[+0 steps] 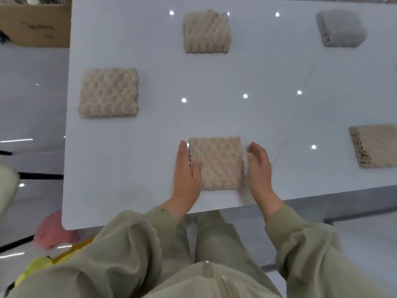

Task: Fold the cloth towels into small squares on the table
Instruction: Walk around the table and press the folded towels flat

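Observation:
A beige textured towel (217,162), folded into a small square, lies near the front edge of the white table (150,136). My left hand (187,171) lies flat against the towel's left side, fingers straight, thumb on its surface. My right hand (258,164) stands on edge along the towel's right side with fingers straight. Neither hand grips the cloth. Other folded squares lie on the table: a beige one (109,92) at the left, a beige one (206,32) at the back, a grey one (340,27) at the back right, and a tan one (374,146) at the right edge.
A cardboard box (36,22) stands on the floor beyond the table's back left corner. A pink cloth (54,232) and something yellow (38,267) lie on the floor at the front left. Bare tabletop lies between the folded squares.

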Demonstrator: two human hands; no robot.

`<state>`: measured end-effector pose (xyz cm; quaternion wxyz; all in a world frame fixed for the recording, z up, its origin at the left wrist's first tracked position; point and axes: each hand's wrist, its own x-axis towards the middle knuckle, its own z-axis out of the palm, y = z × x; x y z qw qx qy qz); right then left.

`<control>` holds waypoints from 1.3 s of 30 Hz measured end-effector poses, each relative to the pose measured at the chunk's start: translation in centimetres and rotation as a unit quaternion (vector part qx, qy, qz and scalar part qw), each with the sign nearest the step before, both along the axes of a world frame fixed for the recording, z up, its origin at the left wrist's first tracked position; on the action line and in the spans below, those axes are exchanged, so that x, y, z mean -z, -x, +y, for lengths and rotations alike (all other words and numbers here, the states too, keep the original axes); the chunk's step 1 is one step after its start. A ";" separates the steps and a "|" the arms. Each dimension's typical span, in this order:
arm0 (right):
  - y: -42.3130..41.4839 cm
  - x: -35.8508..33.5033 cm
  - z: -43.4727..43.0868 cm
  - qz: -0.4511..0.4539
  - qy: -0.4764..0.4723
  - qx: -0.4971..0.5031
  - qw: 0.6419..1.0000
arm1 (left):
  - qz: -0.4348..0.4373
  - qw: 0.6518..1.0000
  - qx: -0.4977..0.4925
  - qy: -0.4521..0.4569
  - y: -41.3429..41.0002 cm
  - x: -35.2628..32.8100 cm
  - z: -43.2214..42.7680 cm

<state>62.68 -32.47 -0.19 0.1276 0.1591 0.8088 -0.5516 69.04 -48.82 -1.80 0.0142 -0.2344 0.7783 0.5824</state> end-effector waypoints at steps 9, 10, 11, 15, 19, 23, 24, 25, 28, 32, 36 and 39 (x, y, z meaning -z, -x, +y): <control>-0.7 0.5 -0.6 -0.004 0.013 -0.052 0.999 | 0.014 0.999 -0.008 -0.029 0.6 0.6 2.4; -0.6 0.6 -0.6 -0.003 0.012 -0.056 0.998 | 0.017 1.000 -0.008 -0.025 0.6 0.6 2.4; -0.5 0.6 -0.7 -0.002 0.011 -0.062 0.998 | 0.017 1.000 -0.008 -0.022 0.6 0.6 2.4; -0.7 0.7 -0.7 0.008 0.012 -0.082 0.997 | 0.022 1.000 -0.001 -0.009 0.4 0.6 2.7; 0.1 0.6 0.2 0.006 0.034 -0.051 0.998 | 0.022 1.000 -0.018 0.004 0.0 0.9 2.3; 1.4 0.8 0.4 0.022 0.026 -0.062 0.997 | 0.030 0.999 -0.036 0.007 0.3 0.9 2.2; 1.7 0.8 0.1 0.026 0.026 -0.068 0.997 | 0.029 0.999 -0.041 0.003 0.6 0.9 2.3; 1.9 0.9 -0.1 0.029 0.025 -0.075 0.996 | 0.028 0.999 -0.041 0.000 0.8 0.9 2.3; 2.1 1.2 -0.8 0.036 0.020 -0.099 0.994 | 0.040 0.999 -0.024 0.004 1.1 1.1 2.5; 1.3 1.5 -1.4 0.040 0.030 -0.117 0.992 | 0.044 0.999 -0.026 0.010 1.0 1.4 2.7; 1.2 1.3 -1.4 0.035 0.034 -0.118 0.992 | 0.044 0.999 -0.005 0.017 0.9 1.4 2.6; 1.2 1.2 -0.5 0.045 0.022 -0.063 0.997 | 0.043 0.999 0.006 0.026 0.9 1.0 1.6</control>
